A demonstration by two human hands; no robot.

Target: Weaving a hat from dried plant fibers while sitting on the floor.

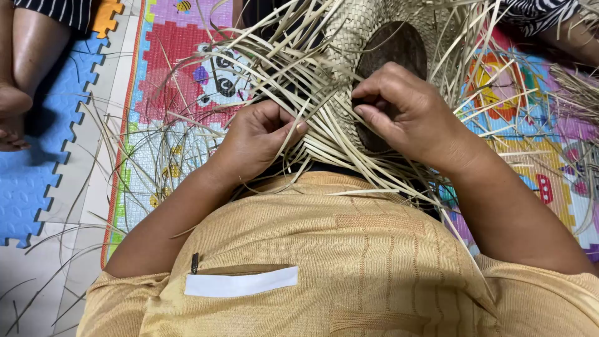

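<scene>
A half-woven piece of pale straw lies over a dark rounded form in front of me, with many loose strips fanning out toward my lap. My left hand grips a bundle of these strips between thumb and fingers at the lower left of the weave. My right hand pinches strips against the woven edge, resting on the dark form. Below both hands is my tan knitted shirt.
A colourful play mat lies under the work, with a blue foam puzzle mat to the left. Another person's bare leg and foot rest at the far left. A second person's striped sleeve shows top right. Loose straw lies right.
</scene>
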